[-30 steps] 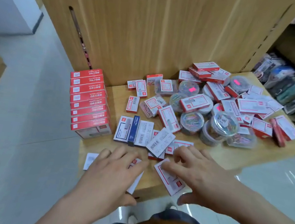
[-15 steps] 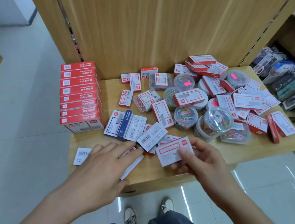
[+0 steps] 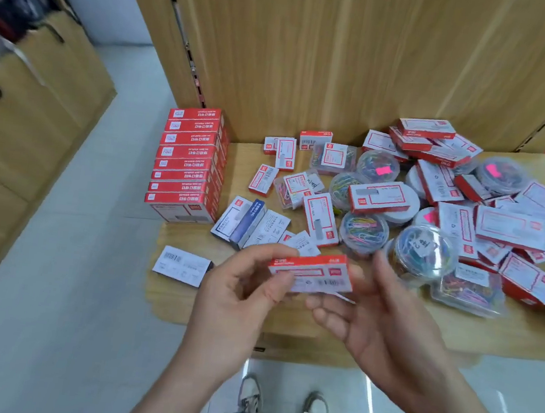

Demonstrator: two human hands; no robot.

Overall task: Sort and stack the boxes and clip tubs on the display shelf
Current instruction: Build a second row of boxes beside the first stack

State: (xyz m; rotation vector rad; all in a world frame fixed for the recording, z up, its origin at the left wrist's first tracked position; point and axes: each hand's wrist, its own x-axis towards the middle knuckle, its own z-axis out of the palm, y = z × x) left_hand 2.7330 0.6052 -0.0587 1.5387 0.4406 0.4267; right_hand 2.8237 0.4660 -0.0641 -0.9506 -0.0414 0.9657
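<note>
A small red-and-white box (image 3: 312, 273) is lifted above the front of the wooden display shelf (image 3: 421, 327). My left hand (image 3: 240, 291) pinches its left end. My right hand (image 3: 377, 318) is at its right end with the fingers spread and the palm up. A neat stack of red boxes (image 3: 189, 161) stands at the shelf's left rear. Loose red-and-white boxes (image 3: 512, 229) and round clear tubs of coloured clips (image 3: 364, 229) lie jumbled across the middle and right. A white box with a barcode (image 3: 181, 265) lies flat at the front left.
A wooden back panel (image 3: 350, 61) rises behind the shelf. Tiled floor (image 3: 66, 284) lies to the left and below, with my shoes (image 3: 284, 403) under the shelf edge. A wooden cabinet (image 3: 15, 140) stands at far left. A row of white and blue boxes (image 3: 248, 225) sits near the middle front.
My right hand picked a red-and-white box off the front of the shelf and raised it. My left hand left the shelf surface and took hold of the box's left end.
</note>
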